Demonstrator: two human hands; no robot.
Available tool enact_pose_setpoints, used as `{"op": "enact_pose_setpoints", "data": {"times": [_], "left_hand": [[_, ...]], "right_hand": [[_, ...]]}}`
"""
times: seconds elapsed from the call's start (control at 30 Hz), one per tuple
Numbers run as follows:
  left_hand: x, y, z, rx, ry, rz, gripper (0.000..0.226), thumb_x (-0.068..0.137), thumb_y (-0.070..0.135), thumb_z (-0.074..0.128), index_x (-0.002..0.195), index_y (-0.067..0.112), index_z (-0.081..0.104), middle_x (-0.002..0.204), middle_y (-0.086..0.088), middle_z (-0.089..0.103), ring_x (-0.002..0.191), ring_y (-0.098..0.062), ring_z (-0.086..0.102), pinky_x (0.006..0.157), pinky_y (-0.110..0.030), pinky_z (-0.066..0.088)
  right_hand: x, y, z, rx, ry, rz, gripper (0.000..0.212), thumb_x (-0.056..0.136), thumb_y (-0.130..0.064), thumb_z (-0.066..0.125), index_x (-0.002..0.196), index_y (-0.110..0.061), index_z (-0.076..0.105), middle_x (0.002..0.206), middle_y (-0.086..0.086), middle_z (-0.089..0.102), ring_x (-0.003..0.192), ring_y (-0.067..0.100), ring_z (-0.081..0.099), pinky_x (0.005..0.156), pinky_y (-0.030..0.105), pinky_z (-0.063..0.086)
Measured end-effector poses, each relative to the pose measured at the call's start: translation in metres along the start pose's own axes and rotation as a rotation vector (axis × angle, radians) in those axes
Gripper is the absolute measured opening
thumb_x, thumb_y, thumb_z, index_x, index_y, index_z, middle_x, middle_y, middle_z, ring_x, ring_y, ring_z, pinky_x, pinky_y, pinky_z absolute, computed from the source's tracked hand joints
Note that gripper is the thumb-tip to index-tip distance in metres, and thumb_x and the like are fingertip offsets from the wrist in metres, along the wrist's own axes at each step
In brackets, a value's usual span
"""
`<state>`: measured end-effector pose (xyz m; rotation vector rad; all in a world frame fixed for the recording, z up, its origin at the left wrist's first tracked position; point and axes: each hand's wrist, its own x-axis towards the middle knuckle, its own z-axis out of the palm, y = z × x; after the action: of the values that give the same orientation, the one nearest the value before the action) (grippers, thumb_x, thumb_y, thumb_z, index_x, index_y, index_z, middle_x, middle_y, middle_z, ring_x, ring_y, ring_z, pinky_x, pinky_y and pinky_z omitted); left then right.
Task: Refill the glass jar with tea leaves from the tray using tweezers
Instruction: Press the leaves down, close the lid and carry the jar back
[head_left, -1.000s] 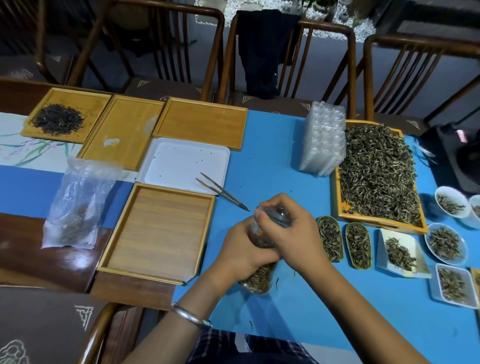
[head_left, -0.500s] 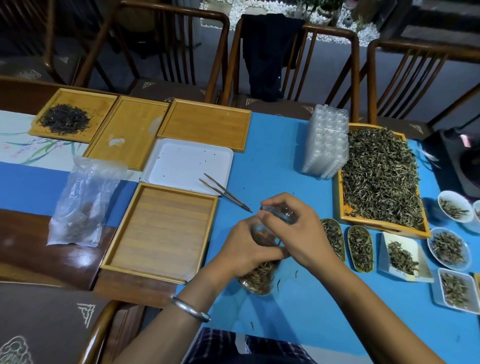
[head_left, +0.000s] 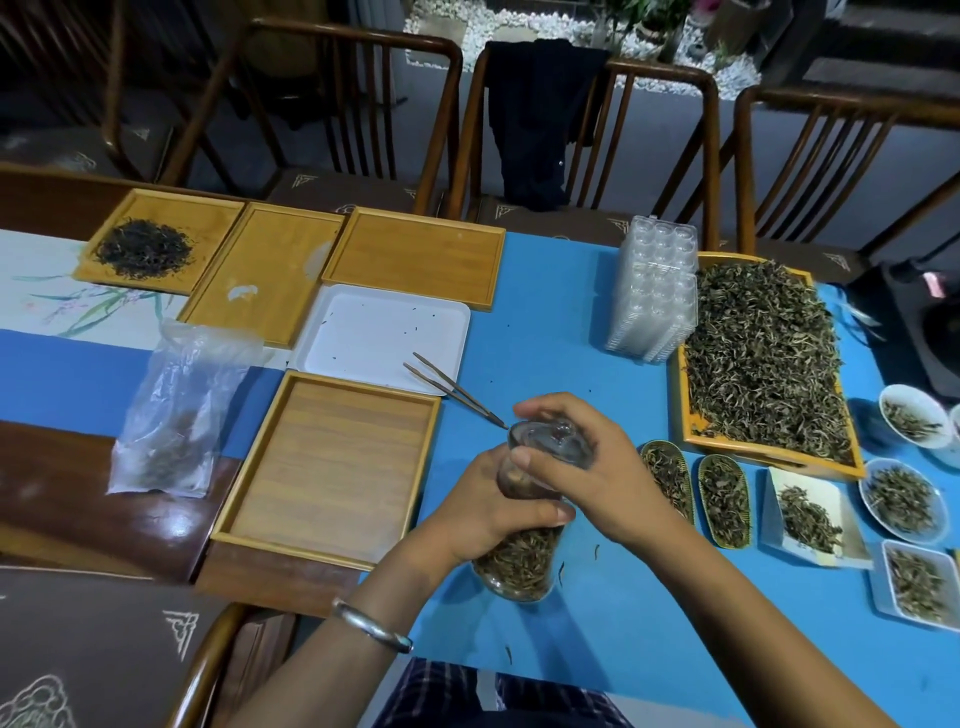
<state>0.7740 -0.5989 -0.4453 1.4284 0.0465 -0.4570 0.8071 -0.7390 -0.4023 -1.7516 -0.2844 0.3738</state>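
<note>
Only one view is given, from the head camera, looking down at a table. Low and just right of centre in the frame, a glass jar (head_left: 524, 551) is held upright on the blue table cover (head_left: 561, 312); its lower part is filled with tea leaves. The left hand (head_left: 488, 506) is wrapped closed around the jar's middle. The right hand (head_left: 587, 467) is curled over the top, its fingers closed on the clear glass lid (head_left: 553, 444). Compared with half a second ago, the right hand has been turned a little and the lid's knob is now exposed; whether the lid is being seated or lifted cannot be told. It is judged that no leaves can be added until the jar is open and a hand is freed. The tweezers (head_left: 457, 389) are left untouched just above the hands, lying from the white tray (head_left: 384, 332) onto the cover. The tea tray (head_left: 769, 358), heaped with leaves, is set at the right, well apart from the jar, with small dishes of leaves (head_left: 904, 499) below it. Wooden trays (head_left: 332, 462) and a plastic bag (head_left: 182, 410) are seen at the left, one far tray bearing dark leaves (head_left: 145, 249). Wooden chairs (head_left: 592, 130) are lined along the top of the frame, a dark garment hung on one, white pebbles behind.
</note>
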Motion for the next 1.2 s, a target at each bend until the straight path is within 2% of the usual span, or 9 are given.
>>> {"op": "enact_pose_setpoints", "data": {"times": [0.1,0.17,0.33,0.4,0.53,0.7,0.87,1.0,1.2], "left_hand": [[0.003,0.001,-0.004,0.009,0.018,0.01,0.06,0.053,0.029,0.082,0.109,0.016,0.064,0.1,0.001,0.072,0.092,-0.01,0.066,0.086,-0.024,0.051],[0.004,0.003,-0.007,-0.017,0.06,0.02,0.068,0.052,0.031,0.082,0.114,0.012,0.063,0.105,-0.002,0.072,0.096,-0.01,0.067,0.088,-0.022,0.052],[0.007,0.005,-0.019,-0.058,0.13,0.011,0.065,0.057,0.019,0.084,0.117,0.007,0.061,0.096,0.003,0.077,0.09,-0.007,0.071,0.079,-0.021,0.054],[0.009,0.005,-0.021,-0.056,0.121,0.007,0.067,0.058,0.021,0.085,0.118,0.006,0.06,0.098,0.001,0.077,0.091,-0.01,0.071,0.078,-0.022,0.054],[0.013,0.003,-0.021,-0.032,0.055,-0.001,0.067,0.067,0.011,0.087,0.125,0.001,0.056,0.104,-0.004,0.076,0.095,-0.01,0.071,0.078,-0.02,0.055],[0.017,0.002,-0.031,0.064,-0.08,-0.018,0.078,0.061,0.024,0.082,0.131,0.005,0.052,0.124,-0.013,0.068,0.118,-0.024,0.063,0.1,-0.035,0.051],[0.02,0.004,-0.027,0.21,-0.162,-0.034,0.05,0.062,0.016,0.084,0.107,0.023,0.061,0.099,0.018,0.076,0.097,0.001,0.069,0.079,-0.015,0.053],[0.023,0.011,-0.001,0.252,-0.244,-0.009,0.049,0.063,0.014,0.083,0.106,0.024,0.062,0.097,0.022,0.075,0.092,0.005,0.069,0.075,-0.012,0.052],[0.035,0.029,0.071,0.289,-0.414,0.056,0.056,0.058,0.019,0.086,0.109,0.021,0.064,0.103,0.012,0.076,0.1,-0.005,0.069,0.082,-0.019,0.054]], "right_hand": [[0.0,0.016,-0.003,0.219,0.17,-0.001,0.051,0.076,-0.052,0.055,0.116,-0.021,0.06,0.123,0.0,0.063,0.117,0.016,0.058,0.099,0.034,0.045],[-0.008,0.032,-0.006,0.309,0.213,0.029,0.052,0.078,-0.048,0.051,0.12,-0.018,0.056,0.127,0.009,0.059,0.122,0.023,0.054,0.104,0.043,0.041],[-0.038,0.069,0.01,0.086,0.013,0.123,0.067,0.069,-0.043,0.075,0.128,-0.038,0.044,0.129,-0.016,0.055,0.121,0.01,0.054,0.105,0.035,0.042],[-0.039,0.072,0.025,0.049,0.045,0.126,0.074,0.065,-0.045,0.082,0.128,-0.035,0.045,0.127,-0.014,0.057,0.118,0.009,0.056,0.103,0.038,0.045],[-0.034,0.068,0.042,0.138,0.21,0.128,0.064,0.06,-0.034,0.088,0.115,-0.03,0.054,0.113,-0.006,0.066,0.11,0.014,0.062,0.094,0.045,0.051],[-0.043,0.069,0.039,0.191,0.284,0.15,0.051,0.059,-0.024,0.088,0.103,-0.026,0.062,0.103,-0.001,0.071,0.1,0.017,0.067,0.087,0.036,0.055],[-0.061,0.068,0.034,0.232,0.347,0.183,0.05,0.062,-0.013,0.087,0.104,-0.017,0.061,0.101,-0.002,0.072,0.097,0.015,0.069,0.077,0.023,0.054],[-0.083,0.064,0.022,0.204,0.432,0.188,0.054,0.062,-0.022,0.088,0.108,-0.019,0.06,0.106,-0.001,0.071,0.101,0.014,0.067,0.084,0.029,0.055],[-0.13,0.054,-0.018,0.173,0.643,0.166,0.057,0.059,-0.031,0.087,0.108,-0.023,0.06,0.104,-0.001,0.071,0.097,0.015,0.069,0.083,0.036,0.057]]}}
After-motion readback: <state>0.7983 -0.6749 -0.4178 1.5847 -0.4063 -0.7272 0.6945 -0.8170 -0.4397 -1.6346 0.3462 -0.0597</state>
